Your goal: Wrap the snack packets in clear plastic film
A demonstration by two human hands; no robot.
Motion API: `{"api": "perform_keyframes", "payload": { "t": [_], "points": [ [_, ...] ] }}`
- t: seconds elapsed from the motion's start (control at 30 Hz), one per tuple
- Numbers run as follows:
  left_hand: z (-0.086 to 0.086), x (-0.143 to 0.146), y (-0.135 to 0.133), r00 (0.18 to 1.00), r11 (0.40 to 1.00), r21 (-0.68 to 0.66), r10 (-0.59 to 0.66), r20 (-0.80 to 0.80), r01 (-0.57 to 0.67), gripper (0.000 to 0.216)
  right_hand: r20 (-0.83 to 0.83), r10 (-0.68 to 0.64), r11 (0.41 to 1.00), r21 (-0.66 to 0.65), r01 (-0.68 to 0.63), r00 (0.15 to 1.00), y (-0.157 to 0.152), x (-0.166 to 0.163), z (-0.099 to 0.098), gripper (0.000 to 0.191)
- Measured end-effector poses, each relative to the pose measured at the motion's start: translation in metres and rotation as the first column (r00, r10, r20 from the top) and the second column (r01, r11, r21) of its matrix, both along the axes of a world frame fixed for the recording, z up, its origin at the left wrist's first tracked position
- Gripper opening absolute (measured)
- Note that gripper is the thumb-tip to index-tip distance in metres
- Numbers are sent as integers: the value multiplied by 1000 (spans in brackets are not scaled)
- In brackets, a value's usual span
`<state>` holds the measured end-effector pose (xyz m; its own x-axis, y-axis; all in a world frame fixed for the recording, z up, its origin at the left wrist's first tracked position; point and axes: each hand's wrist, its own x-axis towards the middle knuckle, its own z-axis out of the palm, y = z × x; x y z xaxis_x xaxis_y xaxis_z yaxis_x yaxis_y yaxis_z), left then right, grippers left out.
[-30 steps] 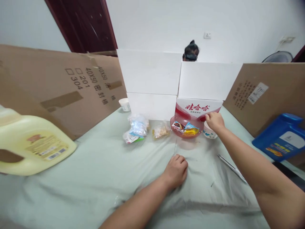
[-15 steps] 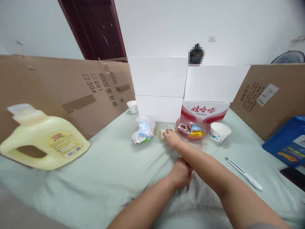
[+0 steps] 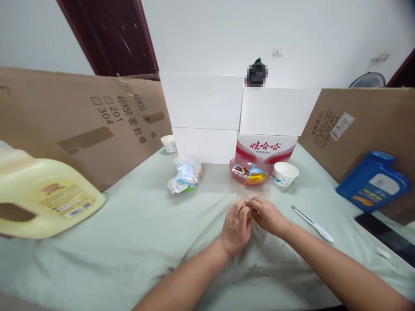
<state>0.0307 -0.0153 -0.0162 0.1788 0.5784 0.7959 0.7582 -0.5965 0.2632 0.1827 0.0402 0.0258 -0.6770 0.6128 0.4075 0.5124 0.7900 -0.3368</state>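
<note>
My left hand [image 3: 236, 226] and my right hand [image 3: 265, 216] meet over the cloth in front of the bowl, fingers closed around a small yellow-and-clear packet [image 3: 249, 211]. Most of the packet is hidden by the fingers, so its contents cannot be made out. Just beyond the hands stands a pink see-through bowl [image 3: 234, 173], holding several wrapped snacks [image 3: 257, 173]. Right beside the bowl is a white paper cup [image 3: 287, 175] with a blue-green leaf print. To the left lies a pile of clear plastic wrappers [image 3: 186, 172], apart from both hands.
A yellow jug [image 3: 61, 196] lies at left, a blue bottle [image 3: 372, 181] at right. A white pen [image 3: 313, 224] and a dark phone [image 3: 387, 235] rest at right. White boxes [image 3: 201, 103] and brown cardboard [image 3: 129, 129] wall the cloth. Another paper cup [image 3: 169, 143] stands back left.
My right hand has drawn back from beside the bowl with the small packet and joined my left hand, which now grips it too. The view has shifted slightly right.
</note>
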Motion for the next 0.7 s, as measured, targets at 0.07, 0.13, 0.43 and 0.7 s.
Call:
{"api": "perform_keyframes", "payload": {
  "t": [0.07, 0.13, 0.43, 0.7],
  "points": [
    [-5, 2, 3, 999, 999, -38, -37, -39, 36, 42, -171, -14, 998, -56, 5, 985, -13, 9, -14, 43],
    [-7, 2, 6, 992, 993, -80, -96, -81, 90, 44, -317, -52, 995, -95, 23, 947, -22, 13, -25, 49],
    [1, -6, 9, 965, 978, -193, -129, -230, 84, 24, -126, -270, 948, -208, 241, 955, -10, 83, 18, 23],
    [1, -6, 8, 961, 974, -213, -130, -246, 78, 29, 648, -493, 744, -31, 667, 580, 7, 114, 16, 25]
  ]
}}
